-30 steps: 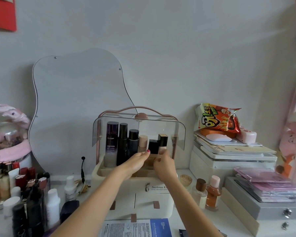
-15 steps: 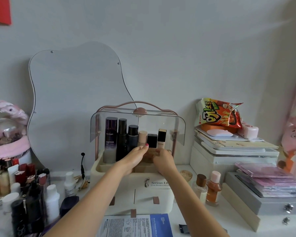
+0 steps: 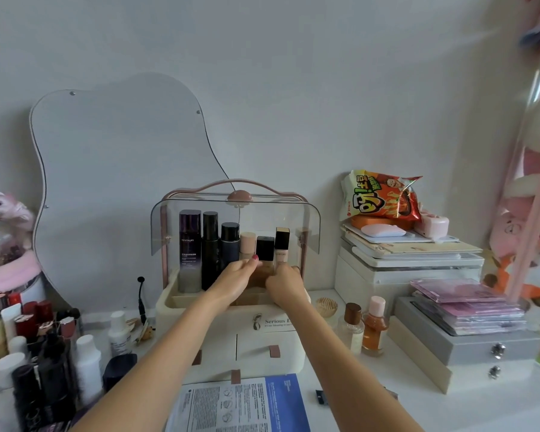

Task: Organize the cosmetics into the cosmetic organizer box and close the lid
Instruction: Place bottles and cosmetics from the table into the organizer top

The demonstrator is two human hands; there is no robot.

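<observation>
The cream organizer box (image 3: 262, 347) stands mid-table with its clear lid (image 3: 200, 219) raised under a pink handle. In its top tray stands a row of bottles: a purple bottle (image 3: 190, 244), two black ones (image 3: 211, 247), a beige-capped one (image 3: 248, 244), a foundation bottle (image 3: 265, 249) with a black cap, and a slim black-capped bottle (image 3: 282, 241). My left hand (image 3: 236, 277) grips the foundation bottle from the left, fingertips at the cap's base. Curled against that bottle's right side is my right hand (image 3: 286, 283). The bottle's lower part is hidden behind my fingers.
Several lipsticks and bottles (image 3: 44, 353) crowd the left of the table, with a white bottle (image 3: 118, 332) near the box. Two small bottles (image 3: 363, 327) stand right of it. A leaflet (image 3: 240, 403) lies in front. Stacked boxes (image 3: 412, 269), a snack bag (image 3: 381, 198) and a grey drawer box (image 3: 480, 347) fill the right.
Both hands stay at the foundation bottle in the tray. The view has drifted, so the box sits a little higher and further left in frame.
</observation>
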